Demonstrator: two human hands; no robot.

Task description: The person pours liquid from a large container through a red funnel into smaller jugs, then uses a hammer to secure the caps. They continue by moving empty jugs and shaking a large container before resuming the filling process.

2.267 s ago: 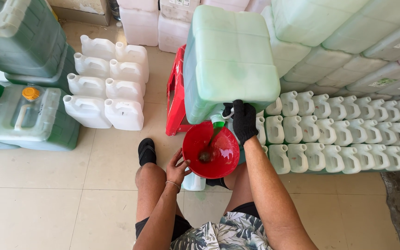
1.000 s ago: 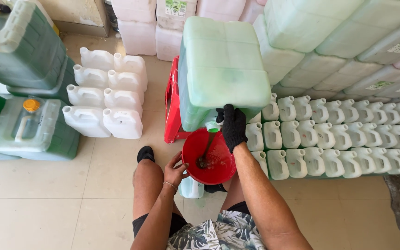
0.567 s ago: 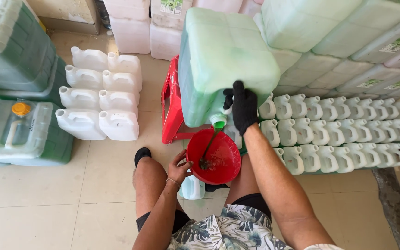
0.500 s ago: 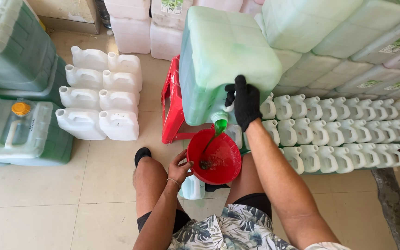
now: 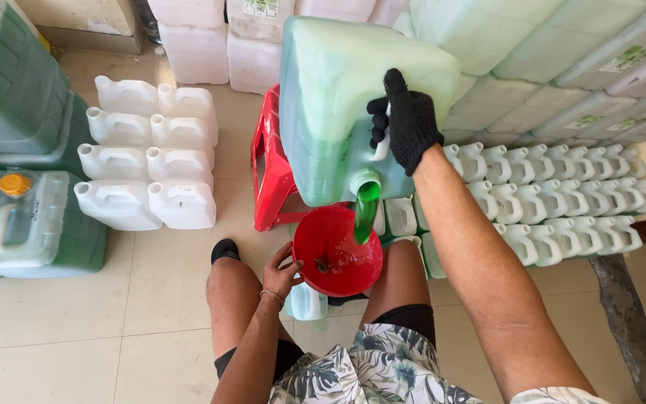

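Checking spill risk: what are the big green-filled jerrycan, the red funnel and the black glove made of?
Big green-filled jerrycan: translucent matte plastic, liquid shows through. Red round funnel: glossy moulded plastic, apparently. Black glove on right hand: knitted fabric, likely.

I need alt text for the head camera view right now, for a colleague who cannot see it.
A right hand in a black knit glove tips a large translucent plastic jerrycan, resting on a red plastic stool, so green liquid streams into a red plastic funnel. The bare left hand steadies the funnel's rim over a small white plastic jug between the person's knees; rows of small white jugs lie on the tiled floor.
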